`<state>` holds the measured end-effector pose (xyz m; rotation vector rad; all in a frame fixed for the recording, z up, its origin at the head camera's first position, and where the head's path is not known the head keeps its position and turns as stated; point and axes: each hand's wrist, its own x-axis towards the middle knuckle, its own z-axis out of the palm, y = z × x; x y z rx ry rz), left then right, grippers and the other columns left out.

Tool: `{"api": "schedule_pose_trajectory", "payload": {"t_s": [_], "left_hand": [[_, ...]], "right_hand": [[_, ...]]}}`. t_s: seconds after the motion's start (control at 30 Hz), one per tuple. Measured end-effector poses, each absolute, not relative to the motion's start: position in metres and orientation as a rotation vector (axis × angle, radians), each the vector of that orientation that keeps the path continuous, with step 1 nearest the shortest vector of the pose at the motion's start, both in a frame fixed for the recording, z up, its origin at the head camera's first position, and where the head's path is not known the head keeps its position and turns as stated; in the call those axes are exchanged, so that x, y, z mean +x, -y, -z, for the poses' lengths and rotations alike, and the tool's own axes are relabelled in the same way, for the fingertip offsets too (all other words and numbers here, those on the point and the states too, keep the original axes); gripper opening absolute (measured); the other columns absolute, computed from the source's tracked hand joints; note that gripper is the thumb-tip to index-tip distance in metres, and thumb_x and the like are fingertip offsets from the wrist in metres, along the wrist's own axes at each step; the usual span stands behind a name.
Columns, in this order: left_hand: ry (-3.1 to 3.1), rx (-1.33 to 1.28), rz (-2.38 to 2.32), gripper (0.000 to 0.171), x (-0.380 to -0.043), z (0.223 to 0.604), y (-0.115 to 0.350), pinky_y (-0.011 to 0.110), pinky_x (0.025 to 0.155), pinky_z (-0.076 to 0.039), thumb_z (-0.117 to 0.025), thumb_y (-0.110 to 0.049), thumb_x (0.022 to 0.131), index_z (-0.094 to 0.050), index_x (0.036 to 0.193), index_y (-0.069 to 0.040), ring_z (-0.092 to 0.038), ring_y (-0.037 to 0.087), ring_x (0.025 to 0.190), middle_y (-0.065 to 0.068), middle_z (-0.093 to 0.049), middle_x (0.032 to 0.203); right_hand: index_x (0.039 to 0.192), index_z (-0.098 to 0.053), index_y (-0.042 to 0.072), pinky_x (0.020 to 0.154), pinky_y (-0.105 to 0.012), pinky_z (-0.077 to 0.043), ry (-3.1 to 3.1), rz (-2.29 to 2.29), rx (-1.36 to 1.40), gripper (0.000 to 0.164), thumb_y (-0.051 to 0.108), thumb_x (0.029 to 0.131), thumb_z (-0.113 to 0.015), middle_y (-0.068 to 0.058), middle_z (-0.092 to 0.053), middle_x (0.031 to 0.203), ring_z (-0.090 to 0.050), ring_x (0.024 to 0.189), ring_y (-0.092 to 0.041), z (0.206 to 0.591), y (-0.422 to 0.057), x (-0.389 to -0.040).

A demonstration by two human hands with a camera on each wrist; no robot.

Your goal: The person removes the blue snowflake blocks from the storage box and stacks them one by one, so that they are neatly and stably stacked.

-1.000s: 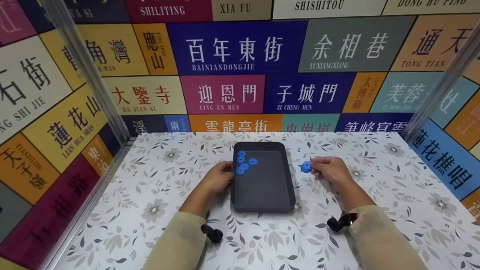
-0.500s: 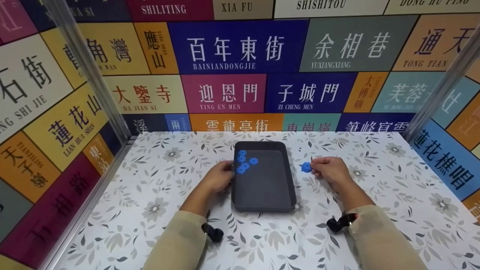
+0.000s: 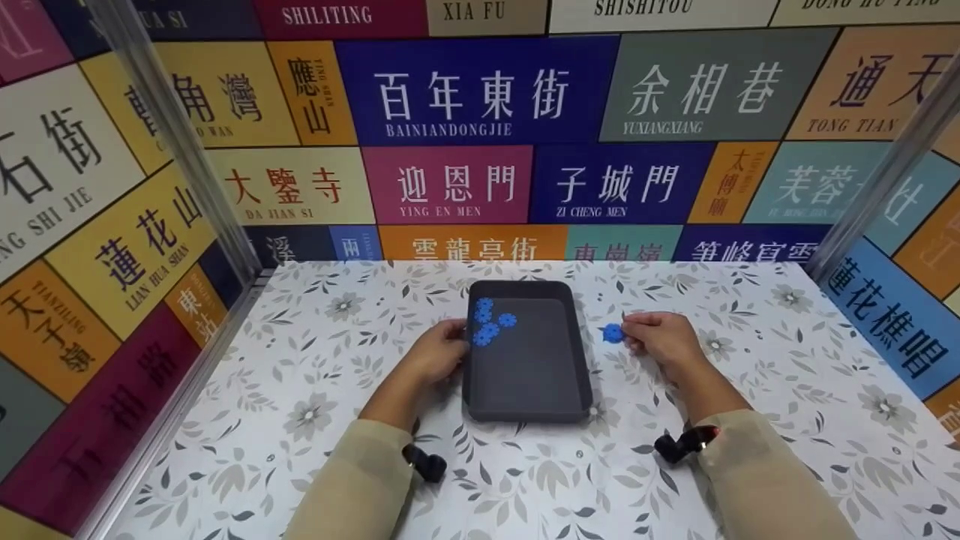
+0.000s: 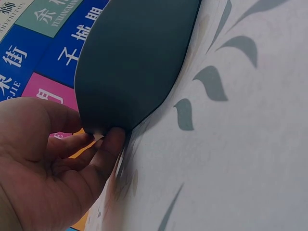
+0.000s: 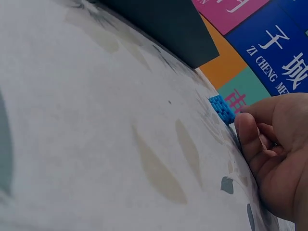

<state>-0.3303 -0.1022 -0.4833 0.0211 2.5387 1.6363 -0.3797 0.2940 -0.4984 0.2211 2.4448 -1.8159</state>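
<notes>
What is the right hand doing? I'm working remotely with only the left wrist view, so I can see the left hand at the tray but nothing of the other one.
Observer: The right hand pinches a small blue cluster at its edge.
Operator: Okay. My view shows the tray only from the outside. Is anything in it?
Observer: Yes, several blue flower-shaped pieces lie inside, toward the far left.
</notes>
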Motion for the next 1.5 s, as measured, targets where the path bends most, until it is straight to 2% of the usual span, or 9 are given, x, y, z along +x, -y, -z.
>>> {"api": "schedule_pose_trajectory", "payload": {"t_s": [0.33, 0.57, 0.63, 0.73, 0.8, 0.93, 1.1, 1.33, 1.5], "left_hand": [[-2.534, -0.013, -1.616, 0.053, -0.330, 0.481, 0.102, 0.040, 0.096, -0.058, -0.055, -0.012, 0.101, -0.056, 0.154, -0.008, -0.067, 0.027, 0.116, 0.014, -0.065, 0.144], [-2.568, 0.002, -1.566, 0.053, -0.329, 0.480, 0.104, 0.042, 0.100, -0.057, -0.056, -0.014, 0.101, -0.056, 0.154, -0.009, -0.067, 0.027, 0.117, 0.013, -0.066, 0.144], [-2.584, 0.008, -1.554, 0.053, -0.329, 0.479, 0.105, 0.044, 0.103, -0.057, -0.056, -0.014, 0.101, -0.056, 0.154, -0.009, -0.067, 0.028, 0.118, 0.013, -0.066, 0.144], [-2.595, 0.009, -1.545, 0.053, -0.329, 0.479, 0.105, 0.046, 0.106, -0.056, -0.057, -0.015, 0.101, -0.057, 0.154, -0.009, -0.067, 0.029, 0.121, 0.013, -0.066, 0.145], [-2.594, 0.013, -1.552, 0.053, -0.329, 0.480, 0.105, 0.046, 0.108, -0.055, -0.057, -0.015, 0.101, -0.057, 0.153, -0.008, -0.066, 0.029, 0.123, 0.014, -0.066, 0.145], [-2.545, 0.023, -1.620, 0.053, -0.329, 0.481, 0.104, 0.045, 0.106, -0.056, -0.057, -0.012, 0.100, -0.056, 0.153, -0.005, -0.065, 0.029, 0.122, 0.016, -0.066, 0.144], [-2.526, 0.004, -1.646, 0.053, -0.329, 0.481, 0.101, 0.044, 0.104, -0.057, -0.056, -0.011, 0.101, -0.056, 0.153, -0.004, -0.065, 0.028, 0.121, 0.016, -0.066, 0.144], [-2.570, -0.008, -1.591, 0.054, -0.327, 0.478, 0.101, 0.044, 0.105, -0.056, -0.056, -0.012, 0.101, -0.056, 0.154, -0.006, -0.066, 0.028, 0.120, 0.015, -0.067, 0.143], [-2.581, 0.008, -1.570, 0.053, -0.328, 0.478, 0.102, 0.045, 0.105, -0.057, -0.057, -0.014, 0.101, -0.056, 0.154, -0.007, -0.067, 0.028, 0.120, 0.014, -0.067, 0.144]], "right_hand": [[0.132, -0.071, -0.003, 0.065, -0.022, -0.056, -2.403, 1.900, 0.088, 0.049, 0.032, 0.099, -0.078, 0.006, -0.074, 0.086, -0.063, 0.072, -0.006, 0.490, -0.280, -0.376], [0.109, -0.081, 0.011, 0.065, -0.021, -0.056, -2.286, 2.026, -0.029, 0.023, 0.030, 0.096, -0.081, 0.003, -0.074, 0.087, -0.064, 0.072, -0.008, 0.475, -0.254, -0.365], [0.107, -0.081, 0.012, 0.065, -0.022, -0.056, -2.268, 2.044, -0.054, 0.019, 0.028, 0.097, -0.081, 0.005, -0.073, 0.085, -0.064, 0.072, -0.008, 0.472, -0.247, -0.363], [0.108, -0.081, 0.009, 0.064, -0.022, -0.056, -2.245, 2.062, -0.080, 0.021, 0.026, 0.097, -0.081, 0.005, -0.072, 0.084, -0.064, 0.070, -0.009, 0.469, -0.239, -0.361], [0.115, -0.078, 0.002, 0.064, -0.022, -0.056, -2.233, 2.060, -0.107, 0.029, 0.026, 0.098, -0.080, 0.006, -0.072, 0.085, -0.064, 0.070, -0.009, 0.467, -0.235, -0.360], [0.120, -0.074, -0.006, 0.062, -0.022, -0.056, -2.211, 2.084, -0.169, 0.035, 0.021, 0.099, -0.078, 0.007, -0.072, 0.083, -0.064, 0.069, -0.009, 0.462, -0.229, -0.357], [0.107, -0.080, 0.004, 0.060, -0.022, -0.055, -2.206, 2.115, -0.208, 0.014, 0.015, 0.099, -0.077, 0.006, -0.072, 0.079, -0.063, 0.066, -0.009, 0.456, -0.222, -0.355], [0.109, -0.080, 0.005, 0.063, -0.023, -0.057, -2.196, 2.079, -0.200, 0.017, 0.018, 0.099, -0.077, 0.001, -0.073, 0.085, -0.066, 0.071, -0.011, 0.443, -0.195, -0.354], [0.107, -0.081, 0.009, 0.066, -0.023, -0.057, -2.105, 2.084, -0.209, 0.013, 0.018, 0.100, -0.076, 0.000, -0.074, 0.090, -0.066, 0.075, -0.012, 0.440, -0.178, -0.364]]}}
